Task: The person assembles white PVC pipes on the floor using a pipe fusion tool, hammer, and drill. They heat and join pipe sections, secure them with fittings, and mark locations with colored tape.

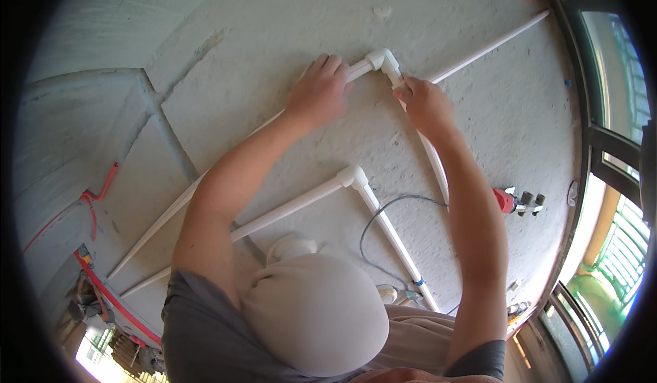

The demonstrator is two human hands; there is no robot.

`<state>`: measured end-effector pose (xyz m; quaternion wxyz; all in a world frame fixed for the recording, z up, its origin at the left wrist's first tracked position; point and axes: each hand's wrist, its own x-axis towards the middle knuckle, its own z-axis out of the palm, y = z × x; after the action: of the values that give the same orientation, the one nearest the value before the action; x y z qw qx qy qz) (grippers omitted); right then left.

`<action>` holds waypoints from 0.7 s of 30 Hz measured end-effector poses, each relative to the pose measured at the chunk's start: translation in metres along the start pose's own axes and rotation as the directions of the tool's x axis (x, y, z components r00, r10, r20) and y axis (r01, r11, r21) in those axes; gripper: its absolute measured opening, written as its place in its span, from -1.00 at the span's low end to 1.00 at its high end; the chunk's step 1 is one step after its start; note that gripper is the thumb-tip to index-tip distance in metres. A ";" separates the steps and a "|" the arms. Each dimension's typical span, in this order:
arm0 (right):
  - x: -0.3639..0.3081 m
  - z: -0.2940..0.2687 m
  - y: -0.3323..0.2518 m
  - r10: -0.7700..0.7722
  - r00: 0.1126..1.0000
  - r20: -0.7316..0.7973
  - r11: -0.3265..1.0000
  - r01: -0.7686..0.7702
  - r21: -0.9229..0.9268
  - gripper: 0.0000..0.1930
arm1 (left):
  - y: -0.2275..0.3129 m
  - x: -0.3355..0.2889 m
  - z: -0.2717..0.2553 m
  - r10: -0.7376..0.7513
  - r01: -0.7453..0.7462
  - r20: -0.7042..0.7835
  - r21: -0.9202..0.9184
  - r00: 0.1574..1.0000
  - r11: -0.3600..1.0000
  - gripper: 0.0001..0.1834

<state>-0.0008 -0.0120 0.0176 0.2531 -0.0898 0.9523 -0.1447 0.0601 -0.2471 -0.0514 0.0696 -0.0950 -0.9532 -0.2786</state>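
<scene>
The left hand (320,92) is closed over the left pipe (358,70), and the right hand (427,106) grips the right pipe (433,157) just beside the white elbow (378,57). This elbow sits at the corner between the two pipes, toward the far edge of the concrete floor (263,51). I judge that the step in hand is joining the pipes or setting this corner straight. The next move seems to call for steady pressure from both sides, with the angle kept true; whether the pipes are fully seated, I cannot tell.

About the edges: on the right, the floor ends at a dark window frame (590,137), and a long thin pipe (489,48) runs from near the right hand toward it. A red tool (505,200) lies beyond the right forearm, near that edge. Nearer to the body, a second elbow (352,176) with its own pipes and a grey cable (363,236) take the room. At the left edge there are red tubes (92,197). The freest room is therefore the bare floor on the far side of the held corner.
</scene>
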 end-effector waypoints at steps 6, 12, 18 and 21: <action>0.004 -0.012 -0.008 0.111 0.991 0.071 0.994 -0.109 -0.023 -0.54 | 0.001 0.003 0.001 -0.013 0.012 0.028 0.046 1.000 0.999 -0.72; 0.033 -0.023 0.002 0.052 0.980 0.190 0.998 -0.058 0.024 -0.57 | 0.000 0.002 -0.003 0.023 -0.024 0.025 0.033 0.999 0.999 -0.72; 0.060 -0.024 0.000 0.049 0.986 0.161 0.999 -0.049 -0.001 -0.55 | 0.000 0.005 0.003 0.015 -0.015 0.017 0.040 1.000 0.999 -0.72; 0.053 -0.020 -0.010 0.031 0.997 0.066 0.999 -0.028 -0.046 -0.56 | 0.000 0.005 0.002 0.007 -0.009 0.041 0.066 0.999 0.998 -0.72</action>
<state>-0.0556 -0.0293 0.0132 0.2849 -0.0861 0.9475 -0.1165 0.0549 -0.2450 -0.0523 0.0546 -0.1020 -0.9627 -0.2447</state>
